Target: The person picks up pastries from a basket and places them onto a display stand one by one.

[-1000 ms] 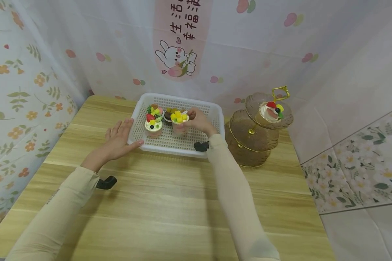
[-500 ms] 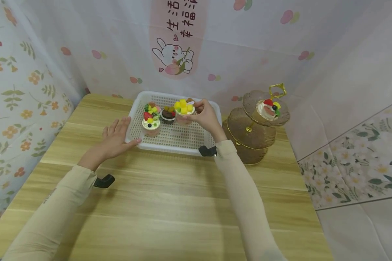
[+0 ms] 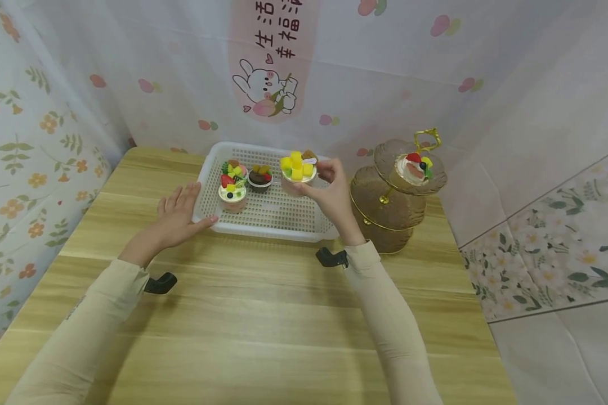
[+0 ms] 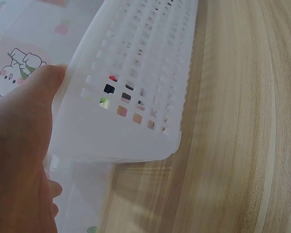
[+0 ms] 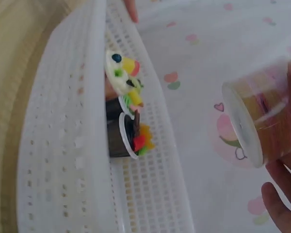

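My right hand [image 3: 335, 197] grips a dessert cup [image 3: 298, 175] topped with yellow fruit cubes, above the right half of a white perforated basket [image 3: 263, 230]. In the right wrist view the cup [image 5: 262, 114] is tilted, its pale base and layered side showing, with fingers curled round it. At the basket's left end my left hand [image 3: 174, 219] rests with straight fingers, the thumb at the front corner. In the basket sit a cream dessert cup [image 3: 232, 198] with strawberry, a dark chocolate cup [image 3: 260, 179] and a partly hidden fruit-topped cup [image 3: 235, 167].
Right of the basket stands a tiered cake stand [image 3: 387, 212] with a gold handle. A cream cup [image 3: 412, 169] with red fruit sits on its top tier. All this is on a wooden table [image 3: 243, 315], with a printed curtain [image 3: 182, 56] behind.
My right hand has lifted the yellow-fruit cup out from among the other cups and moved it right. The left hand has stayed at the basket's left end.
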`<action>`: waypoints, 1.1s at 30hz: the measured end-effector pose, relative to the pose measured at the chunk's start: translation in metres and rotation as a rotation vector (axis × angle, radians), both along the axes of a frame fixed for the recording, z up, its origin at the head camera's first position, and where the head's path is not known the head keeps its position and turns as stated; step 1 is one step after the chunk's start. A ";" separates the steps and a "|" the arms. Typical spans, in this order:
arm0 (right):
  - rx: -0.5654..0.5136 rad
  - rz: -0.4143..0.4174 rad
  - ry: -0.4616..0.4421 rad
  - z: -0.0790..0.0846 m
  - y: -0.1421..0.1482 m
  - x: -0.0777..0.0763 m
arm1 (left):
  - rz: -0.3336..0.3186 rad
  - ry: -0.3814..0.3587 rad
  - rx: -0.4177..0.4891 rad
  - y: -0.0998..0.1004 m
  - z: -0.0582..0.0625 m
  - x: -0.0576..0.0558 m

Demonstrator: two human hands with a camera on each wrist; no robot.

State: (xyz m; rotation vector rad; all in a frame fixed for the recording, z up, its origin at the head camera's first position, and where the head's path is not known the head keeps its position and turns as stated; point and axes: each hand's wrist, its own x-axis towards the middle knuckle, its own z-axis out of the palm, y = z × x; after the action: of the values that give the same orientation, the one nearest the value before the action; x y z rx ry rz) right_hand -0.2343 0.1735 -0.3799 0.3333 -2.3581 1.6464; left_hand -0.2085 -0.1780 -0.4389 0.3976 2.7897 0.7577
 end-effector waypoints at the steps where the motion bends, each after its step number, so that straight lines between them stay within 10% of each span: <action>1: -0.007 -0.004 0.015 0.000 0.001 0.005 | -0.001 0.001 0.002 0.000 0.000 0.000; 33: -0.048 -0.317 0.075 -0.013 0.065 0.101 | -0.014 -0.001 0.012 0.002 0.000 -0.001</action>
State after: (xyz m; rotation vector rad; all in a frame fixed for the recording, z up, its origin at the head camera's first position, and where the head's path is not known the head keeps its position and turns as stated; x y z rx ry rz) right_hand -0.1330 0.2384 -0.3925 0.0092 -2.1779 1.5095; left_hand -0.2099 -0.1761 -0.4385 0.4185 2.7802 0.7712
